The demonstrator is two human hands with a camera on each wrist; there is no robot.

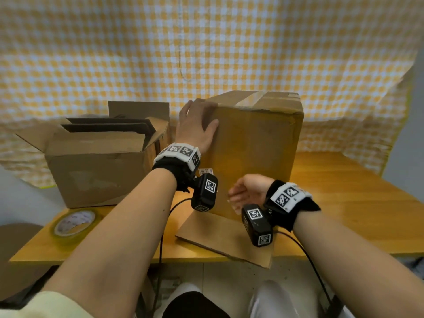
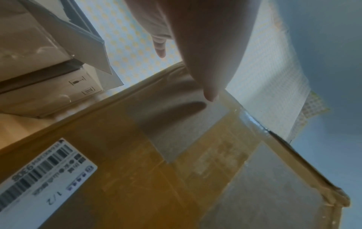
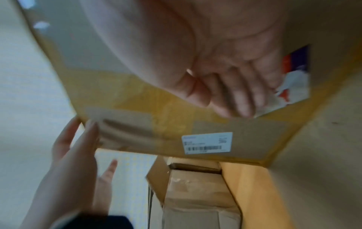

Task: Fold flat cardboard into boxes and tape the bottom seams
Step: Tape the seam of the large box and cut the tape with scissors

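A tall brown cardboard box point(image 1: 252, 152) stands upright on the wooden table point(image 1: 344, 203), with a clear tape seam point(image 1: 252, 98) across its top. One bottom flap point(image 1: 224, 239) lies flat on the table toward me. My left hand point(image 1: 197, 125) rests on the box's upper left corner, fingers straight on the side and thumb on the front face. The left wrist view shows those fingers point(image 2: 207, 54) above the taped face point(image 2: 176, 124). My right hand point(image 1: 245, 193) hovers low in front of the box, fingers loosely curled point(image 3: 225, 86), holding nothing.
An open cardboard box point(image 1: 98, 166) holding flat cardboard sheets stands at the left, close beside the tall box. A roll of clear tape point(image 1: 73, 222) lies near the table's front left edge. A yellow checked cloth point(image 1: 206, 42) hangs behind. Wrist cables trail over the front edge.
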